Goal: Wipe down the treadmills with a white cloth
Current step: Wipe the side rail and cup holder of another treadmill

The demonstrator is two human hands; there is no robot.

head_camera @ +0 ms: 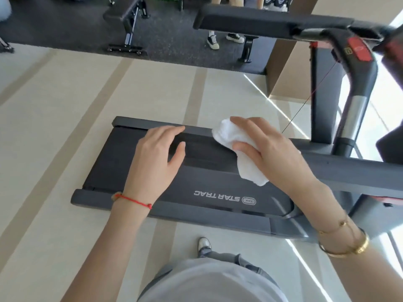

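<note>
Presently, cloth: white cloth [237,149], bunched, lies under and within the right hand [268,147]; one crumpled lobe sticks out past the fingertips at the far side, a folded tail hangs out below the palm toward the near side.
Cloth, place: over the far side rail of the treadmill [207,199], about midway along its length; whether it presses the rail or is held just above cannot be told.
Right hand: fingers curled over the top of the cloth, thumb tucked under it, gripping the bundle; palm faces down.
Right wrist: two gold bangles [344,247] on the forearm, near the right edge of view.
Left hand: left hand [157,158] is flat, fingers straight and loosely spread, holding nothing; fingertips lie over the far rail, thumb over the dark belt. Contact with the deck cannot be told.
Left wrist: red string bracelet [133,200].
Hands, relation: apart; left hand is nearer the rear end of the deck, the cloth just beside its fingertips toward the console end.
Treadmill: dark grey deck, "STAR TRAC" lettering on the near rail cover, upright and handrail with a red button [359,50] at upper right.
Floor: pale striped floor [65,127] around the deck; dark mat beyond.
Background: weight bench [126,18] at top; another person's sneakers [212,41] on the dark mat.
Wearer: grey top, one shoe [204,245] at the near side of the deck.
</note>
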